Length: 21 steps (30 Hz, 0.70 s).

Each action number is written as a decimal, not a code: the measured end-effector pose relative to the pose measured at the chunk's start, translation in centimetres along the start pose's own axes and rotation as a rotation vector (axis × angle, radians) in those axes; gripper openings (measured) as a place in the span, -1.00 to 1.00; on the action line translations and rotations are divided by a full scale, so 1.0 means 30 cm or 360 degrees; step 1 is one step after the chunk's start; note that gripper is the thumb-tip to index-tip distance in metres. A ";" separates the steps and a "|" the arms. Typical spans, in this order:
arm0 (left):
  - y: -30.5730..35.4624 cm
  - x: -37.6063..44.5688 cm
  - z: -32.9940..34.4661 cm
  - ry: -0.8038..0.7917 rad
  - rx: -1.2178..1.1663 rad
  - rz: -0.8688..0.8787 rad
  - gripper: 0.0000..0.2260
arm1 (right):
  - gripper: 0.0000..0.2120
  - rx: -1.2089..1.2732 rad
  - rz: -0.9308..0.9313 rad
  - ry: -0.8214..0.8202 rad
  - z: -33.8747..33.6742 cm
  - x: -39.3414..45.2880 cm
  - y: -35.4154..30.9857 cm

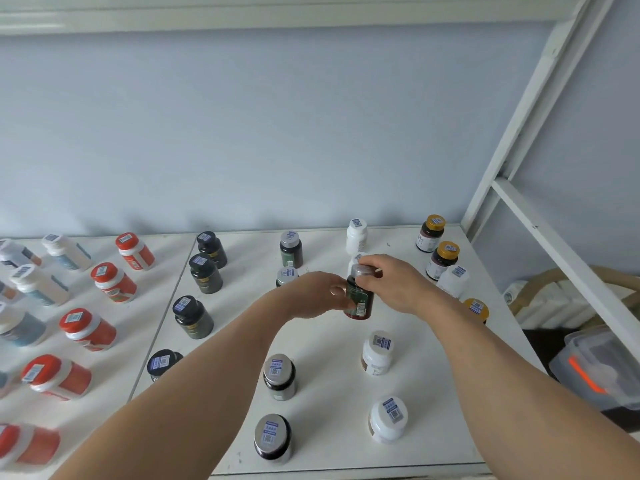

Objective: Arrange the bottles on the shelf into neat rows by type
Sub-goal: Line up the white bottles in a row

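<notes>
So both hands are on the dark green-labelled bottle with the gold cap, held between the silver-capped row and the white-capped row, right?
Not quite. In the head view the dark green-labelled bottle has a silver cap, not gold; the gold-capped bottles stand at the far right of the shelf. The rest holds: the left hand and right hand both grip it between the silver-capped row and the white-capped row.
</notes>
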<state>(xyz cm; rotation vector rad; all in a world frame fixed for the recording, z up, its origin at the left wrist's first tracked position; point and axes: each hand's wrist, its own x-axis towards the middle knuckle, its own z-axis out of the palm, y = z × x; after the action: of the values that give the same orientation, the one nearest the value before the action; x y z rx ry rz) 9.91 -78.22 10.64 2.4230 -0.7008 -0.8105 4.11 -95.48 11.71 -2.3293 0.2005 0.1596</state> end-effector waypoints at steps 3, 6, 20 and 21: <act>-0.009 -0.031 -0.012 0.0101 0.0421 -0.0029 -0.59 | -0.72 -0.0045 -0.0070 -0.0058 0.027 -0.007 -0.006; -0.029 -0.064 -0.019 0.0225 0.0883 -0.0059 -0.61 | -0.67 -0.0065 -0.0122 -0.0111 0.061 -0.012 -0.014; -0.247 -0.167 -0.054 0.0547 0.1206 0.0154 -0.73 | -0.62 -0.0091 -0.0260 -0.0124 0.274 -0.005 -0.102; -0.264 -0.172 -0.061 0.0553 0.1204 0.0168 -0.73 | -0.59 -0.0090 -0.0249 -0.0130 0.293 -0.003 -0.112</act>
<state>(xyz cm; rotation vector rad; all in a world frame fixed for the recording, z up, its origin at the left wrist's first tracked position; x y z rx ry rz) 9.98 -68.69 9.37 3.0286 -1.1243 -0.0479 4.19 -86.83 8.02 -2.3780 -0.0273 0.1839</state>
